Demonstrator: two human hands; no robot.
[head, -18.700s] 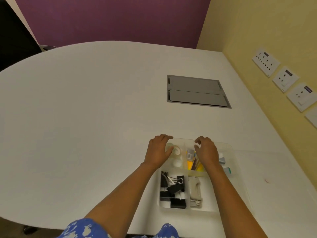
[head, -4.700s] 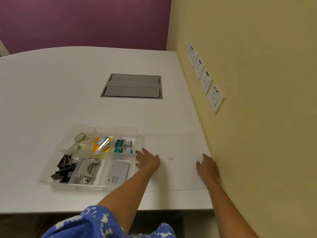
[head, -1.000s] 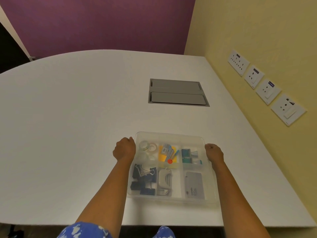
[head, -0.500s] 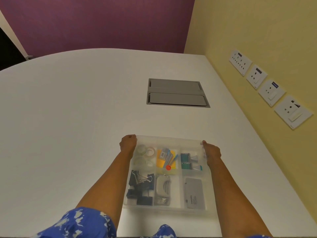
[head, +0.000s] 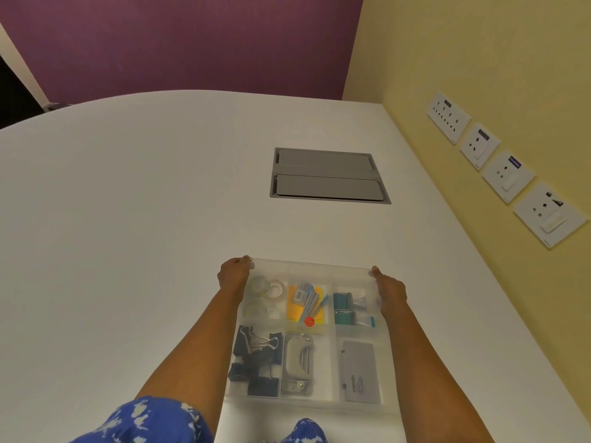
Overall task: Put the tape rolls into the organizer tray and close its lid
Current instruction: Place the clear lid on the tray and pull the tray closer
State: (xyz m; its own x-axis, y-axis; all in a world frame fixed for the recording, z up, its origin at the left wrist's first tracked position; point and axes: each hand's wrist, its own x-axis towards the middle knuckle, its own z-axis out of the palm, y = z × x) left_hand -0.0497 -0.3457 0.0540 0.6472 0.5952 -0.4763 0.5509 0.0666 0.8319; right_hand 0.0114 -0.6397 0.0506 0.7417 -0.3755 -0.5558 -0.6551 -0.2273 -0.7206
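The clear plastic organizer tray [head: 308,266] lies near the table's front edge with its transparent lid, marked by a small red dot [head: 309,321], resting on top. Clear tape rolls [head: 267,287] show through the lid in the far left compartment. My left hand [head: 234,274] grips the far left corner of the tray and lid. My right hand [head: 386,287] grips the far right corner and side. Both forearms run along the tray's sides.
Other compartments hold black binder clips [head: 256,353], a grey hole punch [head: 299,362], a grey case [head: 359,370], yellow notes and staples. A grey cable hatch [head: 326,175] is set into the white table [head: 128,219]. The yellow wall with sockets [head: 508,177] runs along the right.
The lid, lying open on the table to the right seconds ago, now covers the tray. In the last second my hands slid to the far corners and the tray came nearer the front edge.
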